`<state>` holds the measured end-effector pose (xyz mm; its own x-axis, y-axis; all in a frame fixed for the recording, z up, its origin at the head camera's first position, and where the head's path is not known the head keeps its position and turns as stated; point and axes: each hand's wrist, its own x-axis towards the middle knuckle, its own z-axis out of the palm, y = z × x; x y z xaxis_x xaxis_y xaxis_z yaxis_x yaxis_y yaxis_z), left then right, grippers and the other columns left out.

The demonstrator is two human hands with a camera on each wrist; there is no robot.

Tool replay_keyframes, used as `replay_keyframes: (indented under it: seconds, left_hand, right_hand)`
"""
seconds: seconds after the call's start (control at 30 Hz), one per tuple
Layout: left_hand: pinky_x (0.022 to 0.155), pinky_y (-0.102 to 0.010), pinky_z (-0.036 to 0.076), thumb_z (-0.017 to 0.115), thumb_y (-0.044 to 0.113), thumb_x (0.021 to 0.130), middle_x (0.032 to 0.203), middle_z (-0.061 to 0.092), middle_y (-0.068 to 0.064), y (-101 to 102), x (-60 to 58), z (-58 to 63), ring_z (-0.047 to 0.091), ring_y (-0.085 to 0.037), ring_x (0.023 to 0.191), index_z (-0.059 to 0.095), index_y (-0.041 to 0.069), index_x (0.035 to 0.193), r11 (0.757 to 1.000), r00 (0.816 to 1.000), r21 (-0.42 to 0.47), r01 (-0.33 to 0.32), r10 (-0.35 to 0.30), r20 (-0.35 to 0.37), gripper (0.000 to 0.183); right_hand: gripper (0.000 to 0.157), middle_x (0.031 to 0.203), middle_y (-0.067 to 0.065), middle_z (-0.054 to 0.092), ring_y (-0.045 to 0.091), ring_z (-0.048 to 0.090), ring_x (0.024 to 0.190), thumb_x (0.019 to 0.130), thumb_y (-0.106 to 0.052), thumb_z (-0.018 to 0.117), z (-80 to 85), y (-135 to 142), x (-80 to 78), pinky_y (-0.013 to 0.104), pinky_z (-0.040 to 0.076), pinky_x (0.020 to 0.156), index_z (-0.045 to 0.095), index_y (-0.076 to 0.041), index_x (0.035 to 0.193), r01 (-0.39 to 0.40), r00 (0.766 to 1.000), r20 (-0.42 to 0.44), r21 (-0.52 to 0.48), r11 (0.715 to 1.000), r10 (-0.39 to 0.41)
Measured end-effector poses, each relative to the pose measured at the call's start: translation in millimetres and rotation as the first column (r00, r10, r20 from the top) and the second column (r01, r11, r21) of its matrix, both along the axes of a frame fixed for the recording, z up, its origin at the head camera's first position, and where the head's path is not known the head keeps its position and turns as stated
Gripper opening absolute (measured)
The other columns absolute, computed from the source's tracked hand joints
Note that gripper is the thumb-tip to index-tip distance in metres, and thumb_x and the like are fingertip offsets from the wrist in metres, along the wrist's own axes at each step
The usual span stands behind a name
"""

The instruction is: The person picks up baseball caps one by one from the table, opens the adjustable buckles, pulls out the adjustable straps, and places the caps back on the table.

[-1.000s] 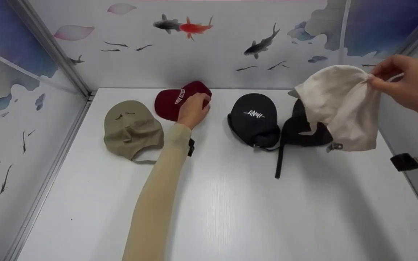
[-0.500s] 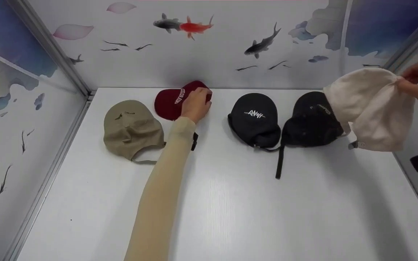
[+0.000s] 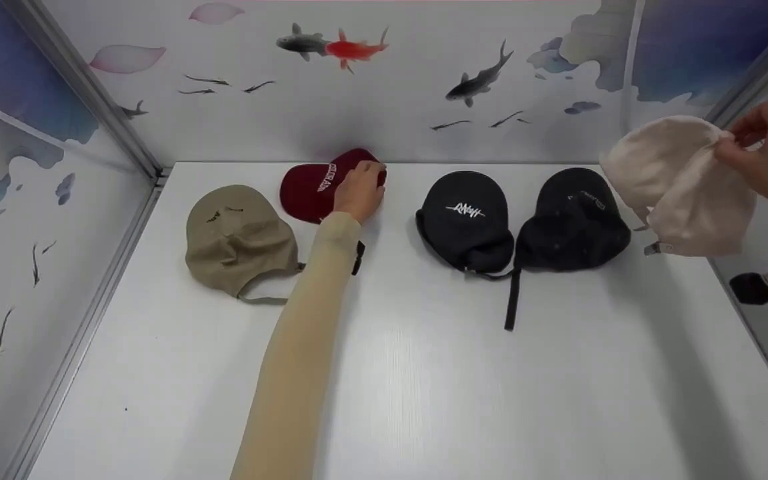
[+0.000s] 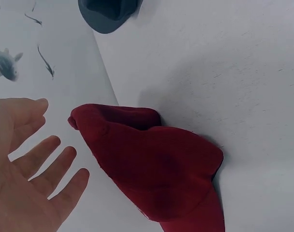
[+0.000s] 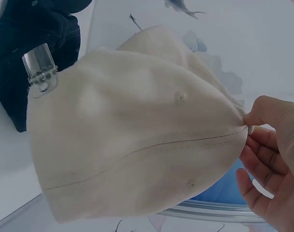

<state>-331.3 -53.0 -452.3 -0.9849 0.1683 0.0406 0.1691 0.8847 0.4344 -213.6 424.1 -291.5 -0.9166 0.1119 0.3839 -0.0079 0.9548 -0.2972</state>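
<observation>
My right hand (image 3: 767, 157) pinches the top button of a cream baseball cap (image 3: 684, 187) between thumb and fingers. The cap hangs in the air at the right edge of the table, its metal strap buckle (image 5: 40, 70) facing left in the right wrist view. At the back, my left hand (image 3: 359, 192) is over a dark red cap (image 3: 304, 190) with white lettering. Seen from the left wrist, that hand's fingers (image 4: 64, 164) are spread and loosely bent beside the red cap's crown (image 4: 147, 159), with a gap between them.
A khaki cap (image 3: 241, 233) lies left of my left forearm. Right of centre sit a black cap with white script (image 3: 467, 213) and a second black cap (image 3: 577, 223), a loose strap (image 3: 512, 300) hanging between them. Printed walls (image 3: 397, 113) bound the white table (image 3: 424, 373).
The cream cap has moved right in my right hand, off the second black cap, which now shows whole, and lately a little up. My left hand has shifted slightly right over the red cap.
</observation>
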Motion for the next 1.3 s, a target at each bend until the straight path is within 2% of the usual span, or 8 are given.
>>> replay_keyframes:
  seconds: [0.07,0.13,0.17,0.3,0.47,0.67,1.0,1.3]
  left_hand:
    - [0.112,-0.039,0.045,0.055,0.019,0.103,0.152,0.046,-0.007,1.6,-1.8,-1.5,0.049,-0.025,0.137,0.048,0.014,0.148,1.0,1.0,-0.008,0.01,-0.01,0.003,0.046]
    - [0.111,-0.039,0.045,0.054,0.018,0.103,0.153,0.045,-0.007,3.3,-3.1,-2.6,0.049,-0.026,0.137,0.047,0.015,0.148,1.0,1.0,-0.015,0.02,-0.02,0.004,0.046]
    - [0.111,-0.038,0.045,0.054,0.018,0.103,0.153,0.045,-0.007,3.9,-3.7,-3.5,0.048,-0.026,0.138,0.047,0.015,0.148,1.0,1.0,-0.02,0.021,-0.021,0.006,0.046]
    - [0.111,-0.038,0.045,0.055,0.017,0.103,0.153,0.045,-0.007,4.7,-5.7,-6.4,0.049,-0.025,0.138,0.047,0.016,0.148,0.999,1.0,-0.035,0.013,-0.013,0.013,0.046]
    - [0.112,-0.04,0.044,0.055,0.017,0.102,0.154,0.044,-0.007,4.8,-6.7,-9.3,0.048,-0.026,0.138,0.047,0.016,0.149,1.0,0.999,-0.025,0.014,-0.013,0.041,0.047]
    - [0.11,-0.043,0.046,0.055,0.016,0.102,0.152,0.046,-0.008,2.9,-8.2,-13.7,0.05,-0.027,0.135,0.05,0.015,0.146,0.999,0.999,-0.034,0.01,-0.009,0.042,0.044]
    - [0.106,-0.048,0.048,0.054,0.015,0.102,0.15,0.049,-0.01,2.8,-11.0,-22.1,0.053,-0.03,0.133,0.053,0.016,0.143,0.997,1.0,-0.082,0.01,-0.009,0.014,0.041]
    - [0.11,-0.046,0.045,0.055,0.013,0.102,0.15,0.05,-0.01,1.4,-7.3,-24.6,0.053,-0.029,0.133,0.055,0.013,0.142,0.998,0.999,-0.057,0.018,-0.016,0.033,0.041]
  right_hand:
    - [0.033,0.105,0.036,0.057,0.025,0.056,0.074,0.095,-0.016,0.05,-3.4,-4.9,-2.5,0.014,0.026,0.05,0.056,0.012,0.112,0.009,1.0,0.02,0.05,0.999,-0.01]
    - [0.033,0.107,0.035,0.058,0.047,0.053,0.085,0.096,-0.016,0.052,-10.2,-10.8,-5.3,0.025,0.033,0.057,0.057,0.012,0.112,-0.002,1.0,0.016,0.08,0.997,0.001]
    - [0.033,0.108,0.035,0.058,0.048,0.054,0.088,0.096,-0.016,0.053,-14.5,-13.5,-6.6,0.031,0.036,0.06,0.057,0.011,0.112,-0.013,1.0,0.022,0.081,0.997,0.011]
    - [0.028,0.104,0.032,0.059,0.046,0.055,0.091,0.095,-0.015,0.056,-37.9,-26.0,-11.2,0.048,0.038,0.071,0.059,0.009,0.109,-0.101,0.994,0.036,0.058,0.993,0.099]
    - [0.024,0.102,0.029,0.062,0.042,0.057,0.091,0.097,-0.015,0.058,-65.3,-34.7,-10.0,0.052,0.04,0.074,0.06,0.006,0.108,-0.197,0.977,0.084,0.02,0.98,0.195]
    - [0.022,0.104,0.029,0.063,0.044,0.058,0.096,0.098,-0.012,0.058,-87.6,-37.7,-8.4,0.058,0.044,0.078,0.061,0.006,0.108,-0.23,0.966,0.125,-0.002,0.973,0.228]
    - [0.024,0.106,0.025,0.064,0.042,0.061,0.098,0.1,-0.017,0.057,-106.4,-35.2,-4.3,0.056,0.046,0.076,0.062,0.004,0.111,-0.262,0.945,0.197,-0.033,0.965,0.263]
    - [0.033,0.111,0.025,0.063,0.041,0.06,0.098,0.1,-0.025,0.059,-106.3,-30.7,-0.2,0.057,0.046,0.08,0.06,0.004,0.117,-0.25,0.946,0.2,-0.042,0.967,0.254]
